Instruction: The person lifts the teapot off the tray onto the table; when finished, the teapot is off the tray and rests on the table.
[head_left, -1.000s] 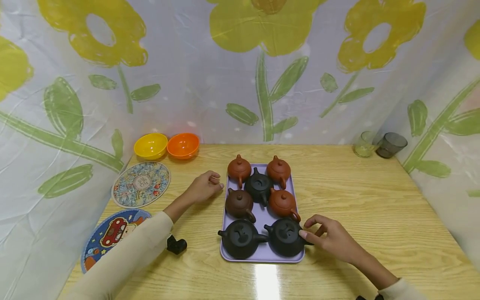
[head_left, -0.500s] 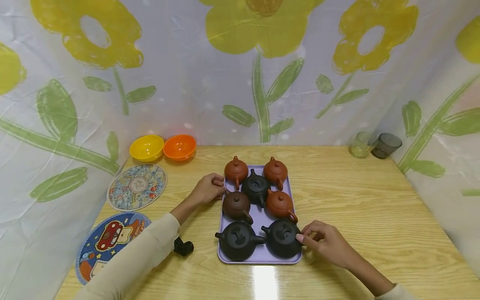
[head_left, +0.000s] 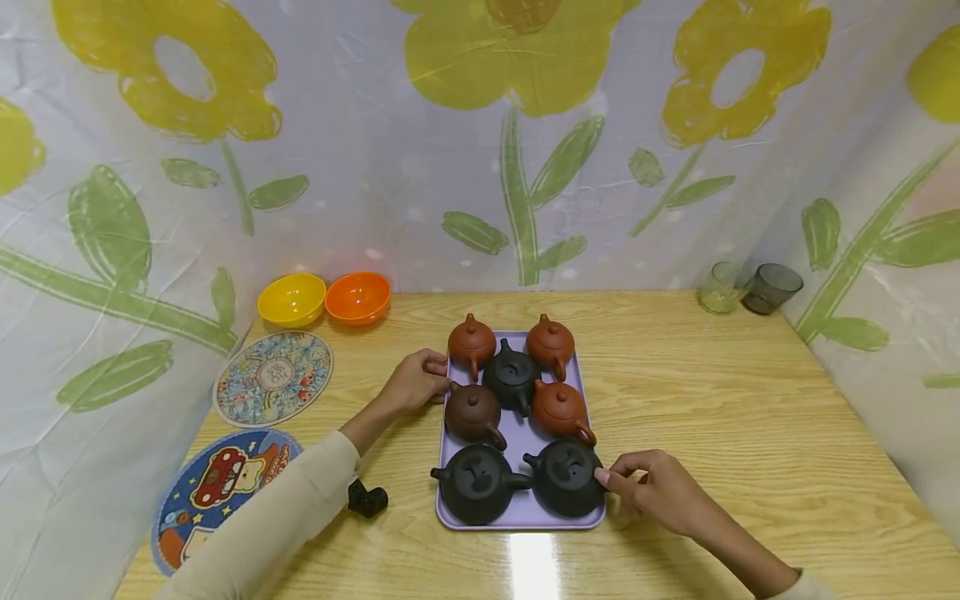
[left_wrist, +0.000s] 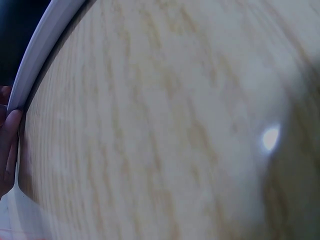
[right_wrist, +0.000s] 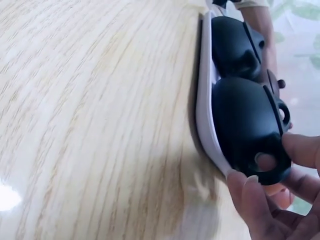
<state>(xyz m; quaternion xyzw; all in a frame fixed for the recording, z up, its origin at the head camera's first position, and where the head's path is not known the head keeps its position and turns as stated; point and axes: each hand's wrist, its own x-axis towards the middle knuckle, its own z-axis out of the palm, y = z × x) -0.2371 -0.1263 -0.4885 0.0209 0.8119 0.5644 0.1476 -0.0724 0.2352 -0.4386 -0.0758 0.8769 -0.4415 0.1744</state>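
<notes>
Head view: a lilac tray (head_left: 517, 523) sits on the wooden table (head_left: 712, 400), carrying seven clay teapots. The left hand (head_left: 415, 383) curls its fingers round the tray's left edge, beside the dark brown teapot (head_left: 472, 412). The right hand (head_left: 660, 492) is at the tray's near right corner, its fingers bent and its thumb touching the near right black teapot (head_left: 564, 477). Another black teapot (head_left: 476, 483) stands just beside that one, and a third black teapot (head_left: 512, 377) sits mid-tray among three reddish ones. A yellow bowl (head_left: 292, 298) and an orange bowl (head_left: 357, 296) touch at the far left, two round mats lie nearer, and two glasses stand at the far right corner.

Left wrist view: mostly blurred table grain; the tray's pale rim (left_wrist: 42, 47) runs along the upper left, with fingertips (left_wrist: 10, 142) pressed against it.

Right wrist view: fingers (right_wrist: 260, 200) pinch the tray's corner, the thumb lying on the nearest black teapot (right_wrist: 245, 125).
</notes>
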